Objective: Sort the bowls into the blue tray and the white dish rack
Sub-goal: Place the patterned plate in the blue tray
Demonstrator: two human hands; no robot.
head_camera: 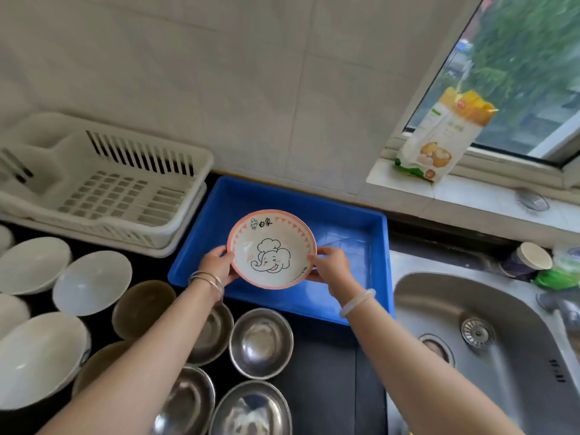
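elephant bowl (271, 249), both hands, blue tray (342, 215)

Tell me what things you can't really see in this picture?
Head view only:
- Tray floor under the elephant bowl: hidden by the bowl, so touching the blue tray or not is unclear.
- Steel bowl: partly covered by the left forearm.
- White bowls: cut off by the left edge.
- Bag lettering: too blurred.

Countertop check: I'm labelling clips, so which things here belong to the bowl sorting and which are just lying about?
Job: elephant bowl in both hands (left hand, right hand), blue tray, white dish rack, white bowls, steel bowls.
Lying about: flour bag, sink, paper cup.
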